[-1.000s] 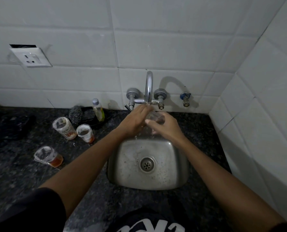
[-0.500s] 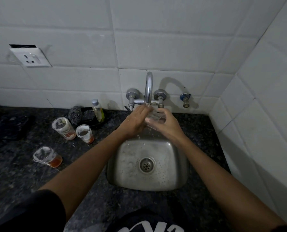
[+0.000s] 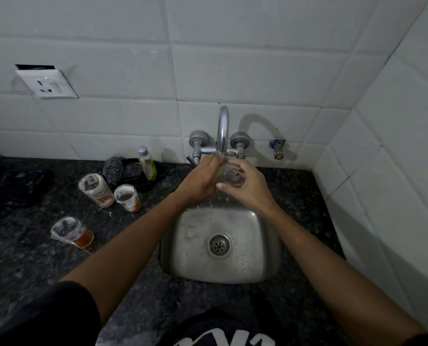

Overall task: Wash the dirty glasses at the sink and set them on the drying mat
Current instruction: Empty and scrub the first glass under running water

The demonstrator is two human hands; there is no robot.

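- A clear glass (image 3: 229,174) is up under the spout of the tap (image 3: 222,131), over the back edge of the steel sink (image 3: 263,258), caught between both hands.
- The right hand (image 3: 249,189) has its fingers curled round the outside of the glass with the thumb lying along the near side; the left hand (image 3: 200,178) is pressed against the glass from the other side, fingers bent towards its mouth, though I cannot tell whether they reach inside.
- Water looks to be falling onto the glass; drops speckle the sink basin below.
- By my reckoning this glass is mid-wash, and nothing in view has yet been set out clean.
- Three dirty glasses wait on the dark stone bench (image 3: 33,258) to the left: a tall glass (image 3: 95,189) and a short glass (image 3: 127,198) just beside each other, both with white film and reddish dregs, and a third glass (image 3: 70,232) nearer, leaning, with amber liquid at its bottom.
- So most of the job seems left to do.
- A dark mat-like shape (image 3: 20,186) lies at the far left of the bench; it may be the drying mat, but it is too dim to be sure.
- Behind the dirty glasses stand a steel scrubber (image 3: 112,168) and a small bottle (image 3: 146,162) on a dark dish.
- The three dirty glasses sit between the sink and that far left spot, so a carried glass would have to pass over them.
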